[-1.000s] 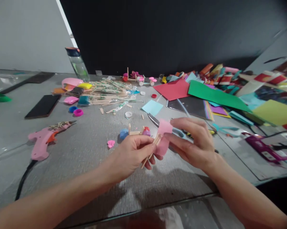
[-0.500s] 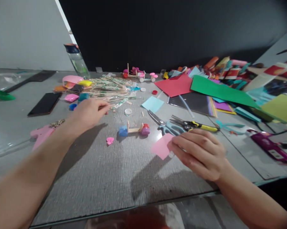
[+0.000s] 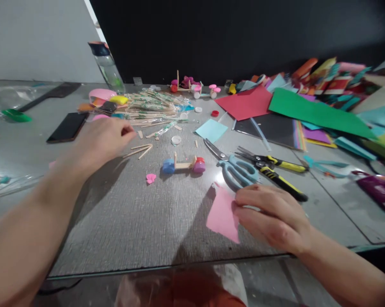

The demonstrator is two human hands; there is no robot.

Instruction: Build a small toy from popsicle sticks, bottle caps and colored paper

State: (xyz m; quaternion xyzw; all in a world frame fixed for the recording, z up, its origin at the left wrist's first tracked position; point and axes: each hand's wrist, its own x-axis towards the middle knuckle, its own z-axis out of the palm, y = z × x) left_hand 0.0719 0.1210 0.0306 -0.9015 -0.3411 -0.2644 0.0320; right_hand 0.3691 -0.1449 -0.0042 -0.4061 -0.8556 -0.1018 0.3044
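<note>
Grey grained tabletop (image 3: 141, 226); right hand (image 3: 272, 215) pinching pink paper (image 3: 223, 215) flap

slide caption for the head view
Right hand holds pink paper piece near blue-handled metal scissors; left hand near thin wooden sticks.

Pink paper (image 3: 223, 216), light-blue scissor handles (image 3: 226, 163), green sheet (image 3: 316, 114)

No legible text, brand or number. Green print on clear wrappers of bundled wooden sticks (image 3: 154, 102), toward far edge of worktop (image 3: 131, 226), left of that edge's midpoint: marks too small and blurred to make out.
</note>
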